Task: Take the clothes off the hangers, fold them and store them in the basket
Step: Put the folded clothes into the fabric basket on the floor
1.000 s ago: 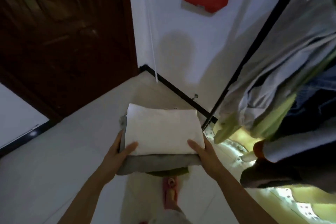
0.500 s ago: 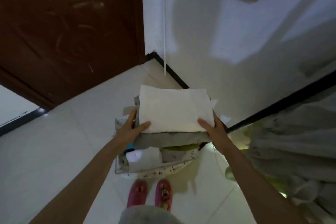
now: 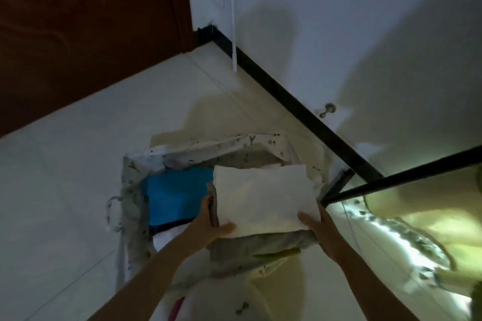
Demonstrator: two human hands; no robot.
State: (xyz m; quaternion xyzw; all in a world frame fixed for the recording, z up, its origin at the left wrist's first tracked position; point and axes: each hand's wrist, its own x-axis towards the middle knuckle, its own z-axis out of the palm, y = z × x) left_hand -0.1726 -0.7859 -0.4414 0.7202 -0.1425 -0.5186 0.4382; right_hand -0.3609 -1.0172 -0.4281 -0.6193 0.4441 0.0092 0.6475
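**Folded stack being held over the basket**

Both hands are grasping a stack of folded clothes (image 3: pixel 260 219) at its near edge. The left hand (image 3: pixel 210 224) is clamping the near left corner, with the thumb lying on the white top garment (image 3: pixel 263 198) and the fingers wrapping round the stack's left side. The right hand (image 3: pixel 318 229) is pinching the near right corner, thumb on top and fingers underneath. Beneath the white piece a grey garment (image 3: pixel 260 243) is showing, and a strip of yellow-green cloth (image 3: pixel 283 253) is peeking out below that.

The stack is sitting over the right half of the fabric basket (image 3: pixel 208 147), reaching toward its far right corner. Whether it is touching the contents I cannot tell. A blue garment (image 3: pixel 174 193) is lying in the basket's left half, against the left wall.

The basket is standing on the tiled floor (image 3: pixel 65 190) near the black skirting (image 3: pixel 287 96), and a black rack bar (image 3: pixel 404 173) is ending just beside its right edge.
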